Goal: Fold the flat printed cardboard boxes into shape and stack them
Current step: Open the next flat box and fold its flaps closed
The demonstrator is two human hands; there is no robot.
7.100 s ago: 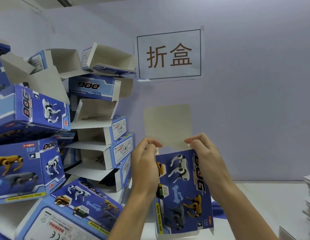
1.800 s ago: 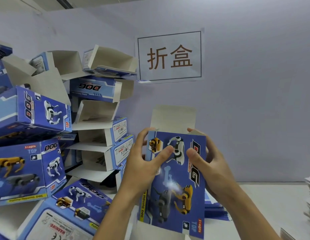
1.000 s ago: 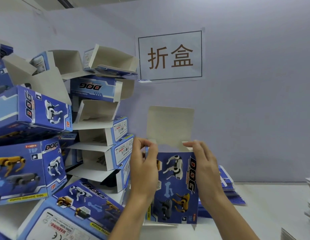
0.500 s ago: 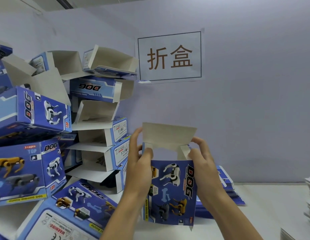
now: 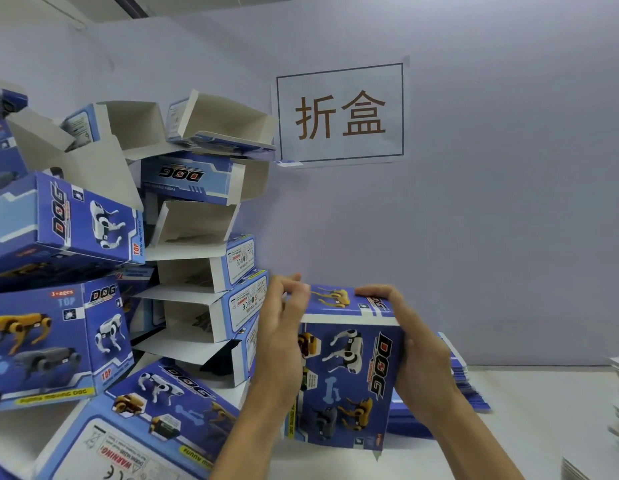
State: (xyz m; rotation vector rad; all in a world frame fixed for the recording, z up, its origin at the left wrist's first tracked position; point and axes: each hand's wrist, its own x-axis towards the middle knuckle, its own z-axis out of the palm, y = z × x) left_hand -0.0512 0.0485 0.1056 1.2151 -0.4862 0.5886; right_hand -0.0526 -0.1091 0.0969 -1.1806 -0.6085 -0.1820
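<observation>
A blue printed dog-toy box [image 5: 349,379] is held upright above the white table [image 5: 529,441], its top flap folded down flat. It is gripped at its left side by the left hand [image 5: 280,344] and at its right side by the right hand [image 5: 415,355], fingers curled over the top edge. A pile of folded boxes [image 5: 104,271] is stacked just left; flat blanks [image 5: 457,389] lie behind.

Both hands, left [image 5: 280,337] and right [image 5: 417,355], raised, fingers curled, gripping.
</observation>
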